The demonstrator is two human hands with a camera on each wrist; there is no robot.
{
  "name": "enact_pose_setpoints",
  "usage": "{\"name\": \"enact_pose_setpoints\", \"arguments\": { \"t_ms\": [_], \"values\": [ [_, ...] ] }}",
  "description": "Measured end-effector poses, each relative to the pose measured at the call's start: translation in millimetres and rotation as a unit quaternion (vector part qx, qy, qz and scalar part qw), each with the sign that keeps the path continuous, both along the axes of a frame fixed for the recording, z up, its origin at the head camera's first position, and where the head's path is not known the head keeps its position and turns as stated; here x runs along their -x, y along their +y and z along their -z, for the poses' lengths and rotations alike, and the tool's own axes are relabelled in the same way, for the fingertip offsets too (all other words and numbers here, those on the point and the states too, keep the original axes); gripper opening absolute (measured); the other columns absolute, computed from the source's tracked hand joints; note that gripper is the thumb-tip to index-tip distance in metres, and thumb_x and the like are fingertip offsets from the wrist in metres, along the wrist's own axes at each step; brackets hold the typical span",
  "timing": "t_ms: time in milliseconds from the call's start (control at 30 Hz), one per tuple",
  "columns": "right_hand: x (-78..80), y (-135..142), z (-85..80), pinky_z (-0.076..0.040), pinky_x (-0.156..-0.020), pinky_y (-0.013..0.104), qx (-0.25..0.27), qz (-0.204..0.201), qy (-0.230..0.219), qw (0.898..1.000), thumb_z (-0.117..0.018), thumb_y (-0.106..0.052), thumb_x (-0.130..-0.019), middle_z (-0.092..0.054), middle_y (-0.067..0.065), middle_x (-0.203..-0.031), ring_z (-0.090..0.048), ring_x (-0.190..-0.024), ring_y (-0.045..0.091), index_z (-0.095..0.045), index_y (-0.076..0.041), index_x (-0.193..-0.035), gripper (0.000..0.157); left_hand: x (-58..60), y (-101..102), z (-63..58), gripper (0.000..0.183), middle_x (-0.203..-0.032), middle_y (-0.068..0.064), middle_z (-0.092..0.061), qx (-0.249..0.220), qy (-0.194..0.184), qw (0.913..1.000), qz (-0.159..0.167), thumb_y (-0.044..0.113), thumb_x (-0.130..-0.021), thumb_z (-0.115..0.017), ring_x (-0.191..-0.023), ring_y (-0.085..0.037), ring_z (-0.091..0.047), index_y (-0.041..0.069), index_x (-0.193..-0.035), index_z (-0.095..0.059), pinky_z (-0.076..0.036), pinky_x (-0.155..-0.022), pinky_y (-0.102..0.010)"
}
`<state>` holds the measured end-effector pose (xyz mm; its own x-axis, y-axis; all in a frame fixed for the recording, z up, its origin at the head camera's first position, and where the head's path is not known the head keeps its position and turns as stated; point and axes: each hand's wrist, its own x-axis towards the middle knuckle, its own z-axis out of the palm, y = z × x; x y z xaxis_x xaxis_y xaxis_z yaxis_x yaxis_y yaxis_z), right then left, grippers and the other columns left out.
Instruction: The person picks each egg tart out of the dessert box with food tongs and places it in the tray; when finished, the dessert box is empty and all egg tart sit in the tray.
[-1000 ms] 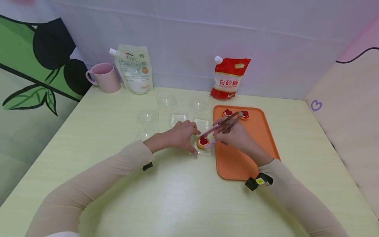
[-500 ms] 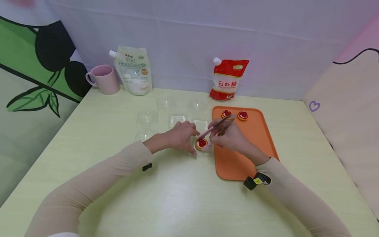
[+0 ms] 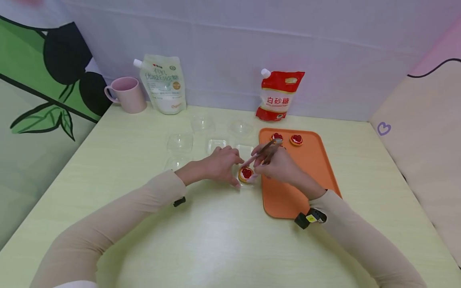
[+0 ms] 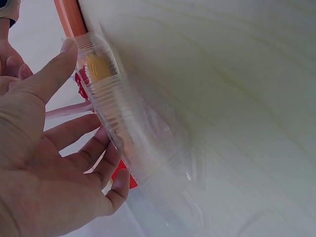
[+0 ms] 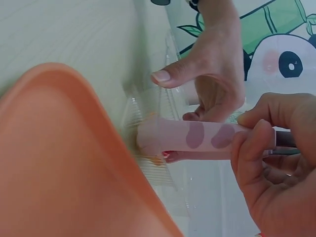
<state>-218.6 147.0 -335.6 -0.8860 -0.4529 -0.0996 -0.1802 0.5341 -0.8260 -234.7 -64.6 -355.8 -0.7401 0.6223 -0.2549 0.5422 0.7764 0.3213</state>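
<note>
A small tart (image 3: 246, 174) with red fruit on white cream sits in a clear plastic box (image 4: 111, 106) just left of the orange tray. My left hand (image 3: 224, 165) holds the box from its left side, thumb at the near rim and fingers toward the far rim. In my right hand (image 3: 278, 163) are pink tongs (image 5: 197, 136) with darker spots and metal ends, gripped between thumb and fingers. Their pink arms reach down to either side of the tart, and in the right wrist view the near arm hides most of it.
Fruit tarts (image 3: 296, 139) sit at the far end of the orange tray (image 3: 288, 202). Several clear plastic containers (image 3: 180, 143) stand behind and left of the left hand. Along the wall are a pink mug (image 3: 129, 96), a pale sugar pouch (image 3: 163, 86) and a red-white sugar pouch (image 3: 279, 96).
My right hand has shifted slightly left and lowered the metal ends of the tongs, uncovering the right-hand tart on the tray. My left hand stays at the box.
</note>
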Motion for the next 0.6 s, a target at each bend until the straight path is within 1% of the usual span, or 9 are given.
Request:
{"name": "enact_pose_setpoints", "arguments": {
  "t_ms": [133,367,600],
  "values": [
    [0.7,-1.9,2.3,-0.052,-0.053,0.028,-0.008,-0.003,-0.002,1.0,-0.073,-0.002,-0.083,-0.068,0.01,-0.085,-0.056,-0.062,0.021,-0.065,-0.003,-0.11,0.028,-0.1,0.8,0.6,0.077,-0.116,-0.007,-0.062,0.003,0.003,1.0,0.002,0.048,-0.071,-0.088,-0.106,-0.024,-0.05,0.008,-0.133,-0.065,-0.037,-0.086,-0.039],
    [5.4,-0.6,4.2,-0.051,-0.051,0.028,-0.004,-0.004,-0.004,1.0,-0.072,-0.002,-0.083,-0.066,0.011,-0.079,-0.058,-0.053,0.021,-0.064,-0.001,-0.109,0.026,-0.4,0.2,-0.2,0.077,-0.117,-0.006,-0.062,0.001,-0.002,1.0,-0.002,0.047,-0.071,-0.088,-0.106,-0.023,-0.05,0.007,-0.133,-0.064,-0.037,-0.087,-0.039],
    [7.0,0.0,5.2,-0.05,-0.052,0.028,0.005,0.016,-0.027,1.0,-0.072,-0.002,-0.084,-0.067,0.01,-0.076,-0.059,-0.052,0.02,-0.064,-0.001,-0.109,0.026,-0.6,0.0,-0.4,0.078,-0.117,-0.006,-0.062,0.005,0.0,1.0,0.0,0.048,-0.071,-0.088,-0.107,-0.023,-0.05,0.007,-0.133,-0.064,-0.037,-0.088,-0.04]
  ]
}}
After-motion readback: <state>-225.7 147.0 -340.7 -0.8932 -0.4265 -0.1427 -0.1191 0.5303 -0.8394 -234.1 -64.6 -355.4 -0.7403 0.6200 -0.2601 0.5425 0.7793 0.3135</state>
